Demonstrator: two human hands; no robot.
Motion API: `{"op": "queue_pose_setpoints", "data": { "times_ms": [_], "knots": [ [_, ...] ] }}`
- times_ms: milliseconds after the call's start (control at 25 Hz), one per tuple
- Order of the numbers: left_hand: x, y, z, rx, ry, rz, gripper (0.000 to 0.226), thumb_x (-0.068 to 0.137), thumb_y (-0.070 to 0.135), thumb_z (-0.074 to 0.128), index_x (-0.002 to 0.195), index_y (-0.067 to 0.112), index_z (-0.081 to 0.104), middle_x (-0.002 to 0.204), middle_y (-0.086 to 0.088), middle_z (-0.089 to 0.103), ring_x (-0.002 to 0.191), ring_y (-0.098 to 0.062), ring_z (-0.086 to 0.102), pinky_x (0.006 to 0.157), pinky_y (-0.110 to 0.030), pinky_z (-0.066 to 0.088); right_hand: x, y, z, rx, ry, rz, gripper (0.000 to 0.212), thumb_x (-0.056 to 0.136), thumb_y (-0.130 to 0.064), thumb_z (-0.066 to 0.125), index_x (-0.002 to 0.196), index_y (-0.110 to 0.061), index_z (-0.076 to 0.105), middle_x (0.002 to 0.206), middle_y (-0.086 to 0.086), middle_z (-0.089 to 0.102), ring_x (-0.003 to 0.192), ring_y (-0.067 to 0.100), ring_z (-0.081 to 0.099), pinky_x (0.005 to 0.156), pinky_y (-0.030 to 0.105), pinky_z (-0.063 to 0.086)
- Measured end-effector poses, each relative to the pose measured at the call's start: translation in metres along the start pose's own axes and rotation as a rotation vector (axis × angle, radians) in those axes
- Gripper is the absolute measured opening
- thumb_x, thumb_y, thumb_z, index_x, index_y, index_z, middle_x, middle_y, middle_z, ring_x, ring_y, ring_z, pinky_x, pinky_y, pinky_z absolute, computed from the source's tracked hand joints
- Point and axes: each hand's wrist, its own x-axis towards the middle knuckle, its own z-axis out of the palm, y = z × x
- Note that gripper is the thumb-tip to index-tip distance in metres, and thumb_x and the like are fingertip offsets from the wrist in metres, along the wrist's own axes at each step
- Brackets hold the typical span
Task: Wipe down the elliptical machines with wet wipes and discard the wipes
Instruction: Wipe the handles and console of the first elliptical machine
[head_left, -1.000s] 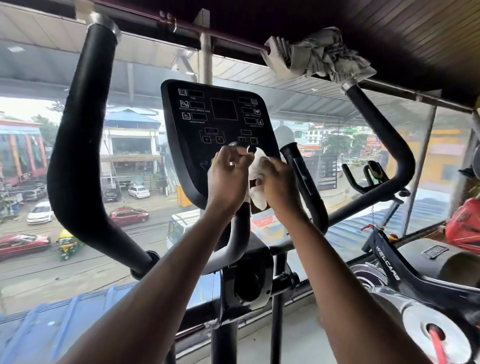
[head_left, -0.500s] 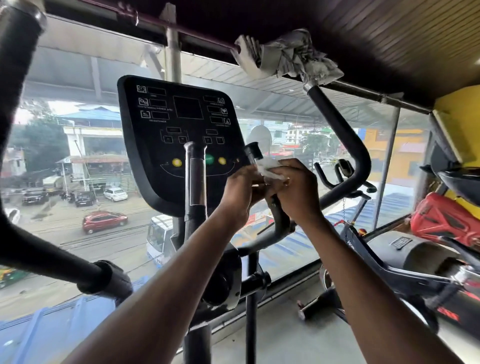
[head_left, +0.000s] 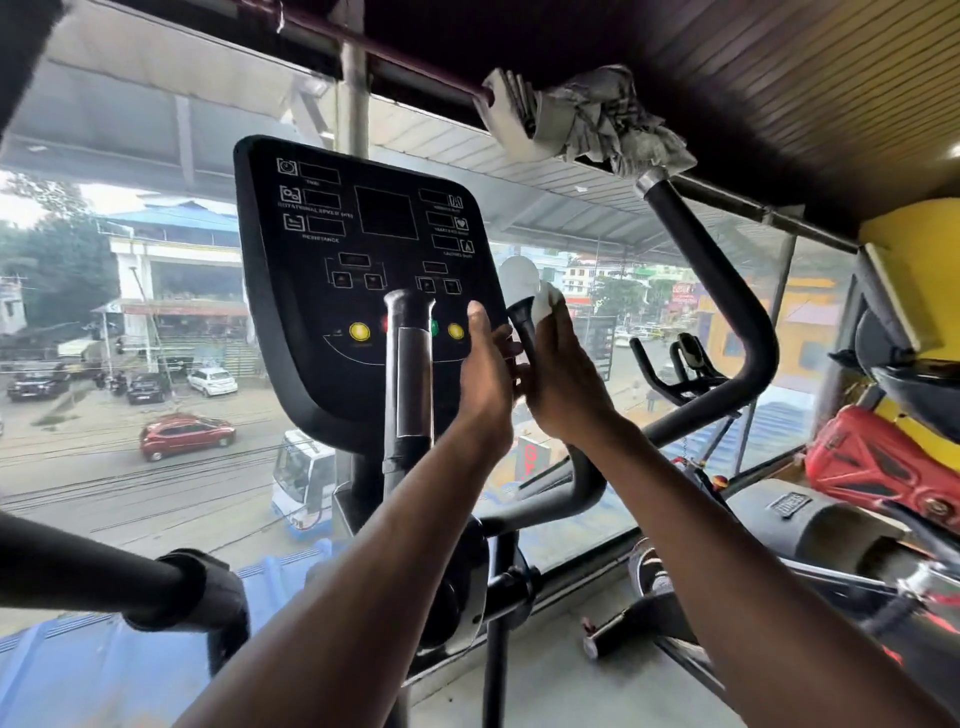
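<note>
At the far left a thick black swing arm (head_left: 93, 577) of the elliptical crosses the lower corner of the view, ending in a black joint collar. Beyond the window a red car (head_left: 187, 435) and a white bus (head_left: 301, 475) stand on the street below. The black console (head_left: 358, 275) occupies the centre, tilted slightly, with dark display panels and a row of round buttons near its lower edge, two of them yellow. A fixed grip post (head_left: 409, 374), black with a grey sensor band, rises upright in front of the console and hides part of the button row. The left hand (head_left: 485, 376) is raised beside the console's right edge, fingers extended upward and held loosely, gripping nothing that can be seen; its fingertips lie near the second grip post (head_left: 524, 327). The right hand (head_left: 563, 384) is against that post from the right side and holds the white wet wipe (head_left: 549, 304) pressed to the flared top of the post, the wipe bunched between the fingers and the post. Above, a crumpled grey cloth (head_left: 597, 122) is draped over the top of the right swing arm (head_left: 727, 312). Further right a spin bike handlebar (head_left: 675, 364) shows, and a red moulded cover (head_left: 878, 467) lies at the far right edge
</note>
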Motion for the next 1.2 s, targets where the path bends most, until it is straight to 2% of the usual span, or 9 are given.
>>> {"op": "queue_pose_setpoints", "data": {
  "times_ms": [320,440,600,720,840,920,1000,1080,1200],
  "knots": [
    [-0.002,-0.010,-0.002,0.058,-0.006,0.058,0.073,0.090,0.073,0.030,0.130,0.019,0.059,0.133,-0.005,0.061,0.124,-0.020,0.055,0.112,-0.043,0.036,-0.005,-0.010,0.012,-0.444,-0.033,-0.101,0.074,0.094,-0.042,0.033,0.153,-0.018,-0.004,0.159,0.002,-0.024,0.146,0.026,-0.024,0.116,0.056,0.001],
    [-0.003,-0.011,-0.006,0.093,-0.034,0.032,0.065,0.092,0.070,0.030,0.120,0.022,0.063,0.120,-0.003,0.067,0.117,-0.018,0.057,0.109,-0.041,0.038,-0.020,-0.007,0.025,-0.497,0.045,-0.064,0.075,0.095,-0.044,0.038,0.154,-0.022,-0.002,0.161,0.000,-0.019,0.148,0.025,-0.017,0.115,0.058,-0.001],
    [-0.005,-0.015,-0.005,0.162,-0.050,0.040,0.073,0.092,0.070,0.030,0.136,0.017,0.055,0.132,-0.003,0.060,0.121,-0.017,0.054,0.111,-0.041,0.038,-0.013,-0.012,0.017,-0.386,0.063,0.105,0.075,0.090,-0.041,0.024,0.153,-0.016,-0.009,0.160,0.009,-0.022,0.149,0.028,-0.013,0.115,0.060,0.008],
    [-0.005,-0.017,-0.006,0.181,-0.081,0.035,0.073,0.093,0.070,0.027,0.134,0.018,0.057,0.135,-0.003,0.059,0.123,-0.019,0.055,0.110,-0.043,0.038,-0.030,-0.011,0.023,-0.383,0.066,0.017,0.082,0.092,-0.040,0.049,0.154,-0.016,0.000,0.162,0.009,-0.010,0.150,0.029,0.002,0.114,0.059,0.020],
    [-0.004,-0.018,-0.006,0.162,-0.063,0.054,0.068,0.094,0.070,0.025,0.119,0.020,0.065,0.124,-0.003,0.065,0.114,-0.022,0.060,0.102,-0.039,0.044,-0.001,-0.008,0.002,0.017,0.070,0.078,0.088,0.086,-0.029,0.065,0.153,-0.012,0.011,0.156,0.016,0.018,0.137,0.032,0.035,0.099,0.042,0.040],
    [-0.005,-0.018,-0.006,0.172,-0.056,0.060,0.060,0.094,0.070,0.024,0.101,0.029,0.068,0.123,-0.009,0.066,0.118,-0.029,0.058,0.105,-0.043,0.040,0.014,-0.003,-0.008,0.340,0.043,0.199,0.074,0.083,-0.028,0.071,0.144,-0.012,0.033,0.135,0.013,0.044,0.118,0.029,0.050,0.081,0.031,0.039],
    [-0.006,-0.019,-0.007,0.168,-0.067,0.063,0.068,0.093,0.071,0.022,0.108,0.024,0.068,0.125,-0.010,0.065,0.122,-0.030,0.055,0.112,-0.049,0.032,0.010,0.011,-0.007,0.508,-0.023,0.302,0.052,0.079,-0.029,0.074,0.123,-0.014,0.051,0.110,0.004,0.060,0.103,0.025,0.059,0.073,0.032,0.041],
    [-0.003,-0.019,-0.007,0.160,-0.067,0.058,0.079,0.092,0.073,0.020,0.123,0.016,0.064,0.125,-0.006,0.065,0.114,-0.026,0.059,0.112,-0.049,0.031,0.005,0.019,-0.007,0.625,-0.070,0.356,0.041,0.076,-0.028,0.075,0.112,-0.018,0.057,0.100,0.000,0.065,0.097,0.023,0.064,0.077,0.035,0.047],
    [0.000,-0.019,-0.007,0.126,-0.006,0.035,0.077,0.092,0.073,0.020,0.119,0.016,0.064,0.119,-0.002,0.065,0.105,-0.016,0.059,0.105,-0.042,0.039,0.003,0.007,-0.009,0.513,-0.025,0.274,0.039,0.084,-0.028,0.067,0.114,-0.011,0.049,0.108,0.004,0.055,0.098,0.026,0.058,0.069,0.033,0.042]
  ]
}}
